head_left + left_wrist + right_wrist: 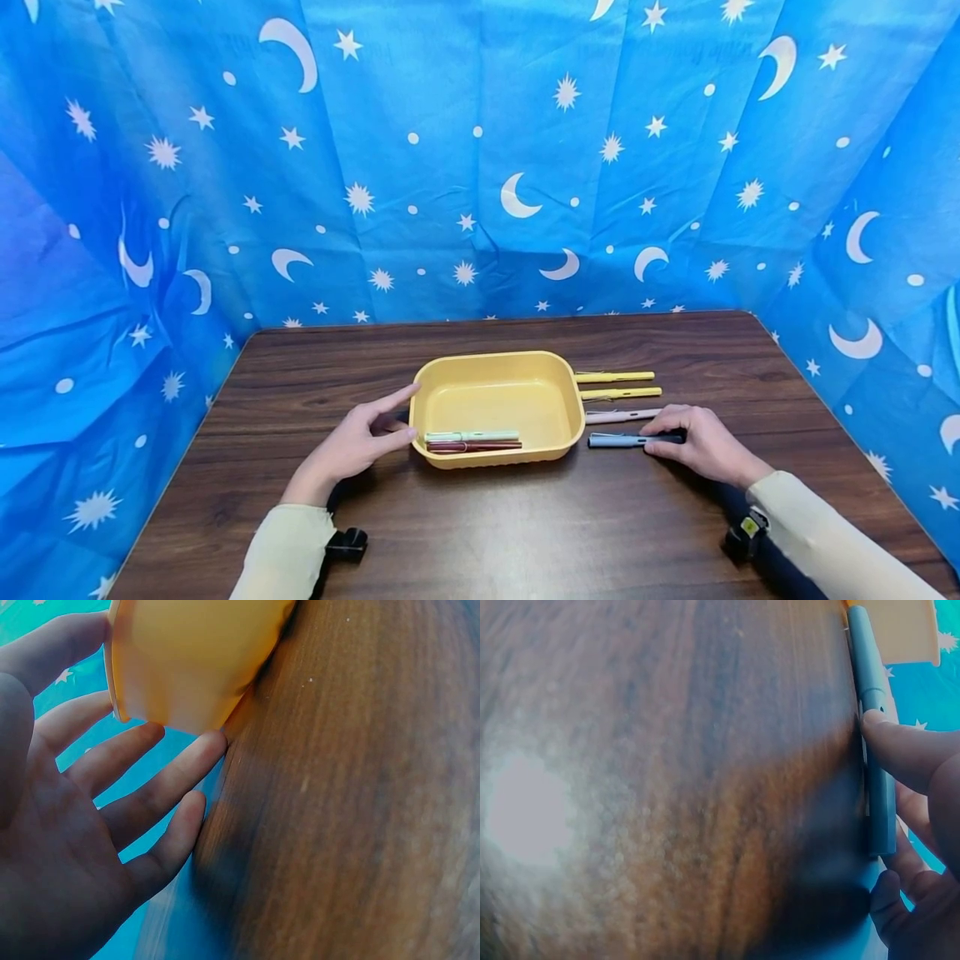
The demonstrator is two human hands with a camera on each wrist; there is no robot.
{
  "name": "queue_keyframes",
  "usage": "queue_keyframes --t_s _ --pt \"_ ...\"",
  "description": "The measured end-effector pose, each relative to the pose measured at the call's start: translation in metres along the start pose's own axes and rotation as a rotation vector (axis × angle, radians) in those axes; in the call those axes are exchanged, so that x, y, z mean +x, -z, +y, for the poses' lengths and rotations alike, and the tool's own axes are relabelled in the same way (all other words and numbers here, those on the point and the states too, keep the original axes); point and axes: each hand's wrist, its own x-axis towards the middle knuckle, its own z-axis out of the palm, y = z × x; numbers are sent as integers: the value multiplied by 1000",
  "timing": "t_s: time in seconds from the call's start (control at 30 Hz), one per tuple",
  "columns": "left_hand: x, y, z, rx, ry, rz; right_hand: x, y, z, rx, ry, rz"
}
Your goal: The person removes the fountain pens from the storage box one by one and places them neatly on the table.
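1. Yellow tray [566, 450]: upright on tabletop [480, 529], left end touched by left grip [358, 437].
2. Pale-green pen [480, 435], dark-red pen [480, 447]: inside, along near wall.
3. Blue-grey pen [619, 441]: right of tray, pinched by right grip [701, 442].
4. Pale-pink pen [624, 416], two yellow pens [622, 392]: lying beyond.

The right fingers [671, 418] partly hide the blue-grey pen [617, 441].

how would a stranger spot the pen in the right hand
On the dark wood-grain table, find the yellow tray. Right of it, the right hand pinches the nearest pen of four. This one is blue-grey, unlike the pale pinkish pen beside it and the two yellow pens beyond.
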Motion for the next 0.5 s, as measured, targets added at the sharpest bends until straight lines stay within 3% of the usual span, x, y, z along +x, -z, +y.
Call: queue_keyframes --t_s 0.5 --pt "1 -1 -1 11 -3 7 -4 4 3 3 -16 1"
